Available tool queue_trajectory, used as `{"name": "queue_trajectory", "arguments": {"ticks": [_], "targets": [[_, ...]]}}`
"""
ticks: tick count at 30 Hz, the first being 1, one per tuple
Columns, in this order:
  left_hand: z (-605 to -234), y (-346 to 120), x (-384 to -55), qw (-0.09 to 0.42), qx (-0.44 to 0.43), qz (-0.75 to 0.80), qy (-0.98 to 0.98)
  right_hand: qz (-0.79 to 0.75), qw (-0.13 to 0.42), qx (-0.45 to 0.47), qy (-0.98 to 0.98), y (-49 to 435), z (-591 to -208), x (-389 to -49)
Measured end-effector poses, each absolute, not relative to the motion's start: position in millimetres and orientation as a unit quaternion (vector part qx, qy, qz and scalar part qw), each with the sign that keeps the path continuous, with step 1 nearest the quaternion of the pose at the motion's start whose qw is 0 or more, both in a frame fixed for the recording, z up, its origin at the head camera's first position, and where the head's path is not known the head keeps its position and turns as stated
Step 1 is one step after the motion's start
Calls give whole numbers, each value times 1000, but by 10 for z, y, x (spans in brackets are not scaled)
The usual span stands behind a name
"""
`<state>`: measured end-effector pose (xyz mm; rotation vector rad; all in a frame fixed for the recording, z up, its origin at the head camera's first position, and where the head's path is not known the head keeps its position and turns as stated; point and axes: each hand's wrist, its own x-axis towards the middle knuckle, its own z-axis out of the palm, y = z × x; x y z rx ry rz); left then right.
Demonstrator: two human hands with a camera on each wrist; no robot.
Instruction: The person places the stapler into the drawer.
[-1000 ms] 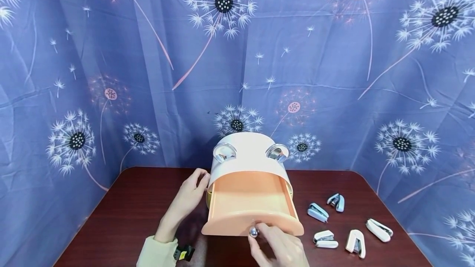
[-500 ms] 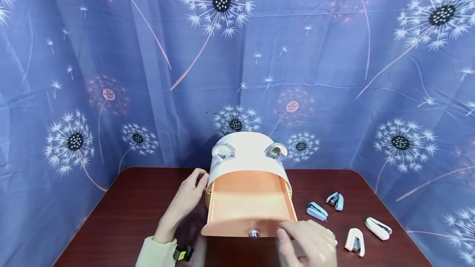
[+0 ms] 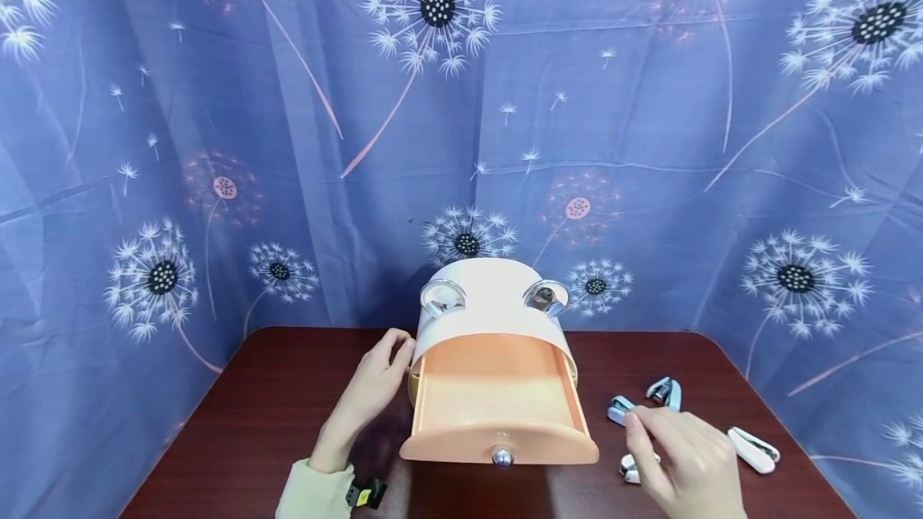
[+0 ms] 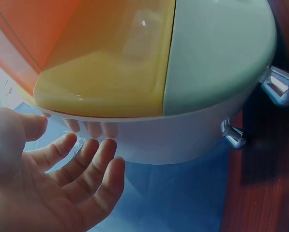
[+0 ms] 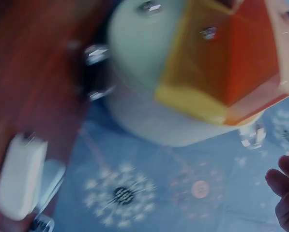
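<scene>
A white rounded drawer cabinet [image 3: 483, 291] with silver rings on top stands at the back of the table. Its peach upper drawer [image 3: 497, 391] is pulled out and bare inside; a silver knob [image 3: 502, 456] sits on its front. My left hand [image 3: 378, 383] is at the cabinet's left side, fingers loosely bent and holding nothing. My right hand [image 3: 688, 459] hovers above the small staplers, with nothing seen in its fingers. Its fingertips are nearest a blue stapler [image 3: 619, 409]. Another blue stapler [image 3: 667, 393], a white stapler [image 3: 630, 469] and a second white stapler [image 3: 754, 449] lie around it.
In the left wrist view, a yellow drawer [image 4: 110, 82] and a pale green drawer [image 4: 217, 58] are closed beneath the orange one. The dark red table [image 3: 274, 391] ends at a blue dandelion curtain [image 3: 360, 247]. The right wrist view is blurred.
My right hand has let go of the drawer knob and moved right over the staplers, now covering one white stapler. The drawer remains pulled out. My left hand stays by the cabinet.
</scene>
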<state>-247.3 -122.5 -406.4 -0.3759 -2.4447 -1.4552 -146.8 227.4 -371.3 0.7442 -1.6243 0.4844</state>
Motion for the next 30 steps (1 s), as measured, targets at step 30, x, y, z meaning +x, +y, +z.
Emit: {"name": "queue_trajectory", "arguments": {"ticks": [30], "targets": [[-4087,-1211,-2497,138,-128,-502,-844,91,175,307,-931,3209,-4614,-1840]]}}
